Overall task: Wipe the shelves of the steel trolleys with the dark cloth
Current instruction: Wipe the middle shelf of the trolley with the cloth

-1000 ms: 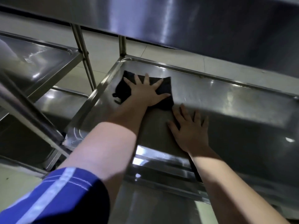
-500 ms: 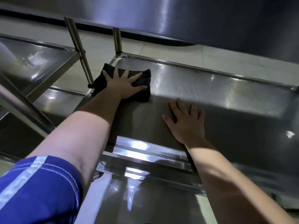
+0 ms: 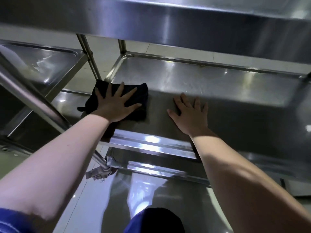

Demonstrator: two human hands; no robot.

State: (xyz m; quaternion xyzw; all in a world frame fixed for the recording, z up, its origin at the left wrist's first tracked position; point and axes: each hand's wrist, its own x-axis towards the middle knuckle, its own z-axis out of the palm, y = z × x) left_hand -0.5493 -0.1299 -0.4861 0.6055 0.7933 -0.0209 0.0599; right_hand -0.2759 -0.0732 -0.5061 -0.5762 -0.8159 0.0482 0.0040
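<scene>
Dark cloth [image 3: 142, 95]: flat at the left edge of the middle shelf [image 3: 210, 78], one corner overhanging that edge. Left hand [image 3: 116, 105] presses directly on it, fingers spread and straight, pointing toward the shelf's far rim. Right hand [image 3: 190, 115] rests flat on bare shelf just right of the cloth, fingers straight. Most of the shelf lies rightward, so the likely stroke runs right.

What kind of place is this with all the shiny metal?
Probably a working kitchen or canteen back room. A steel trolley stands beside a second trolley on pale floor tiles, and the left hand presses a dark cloth on its shelf.
</scene>
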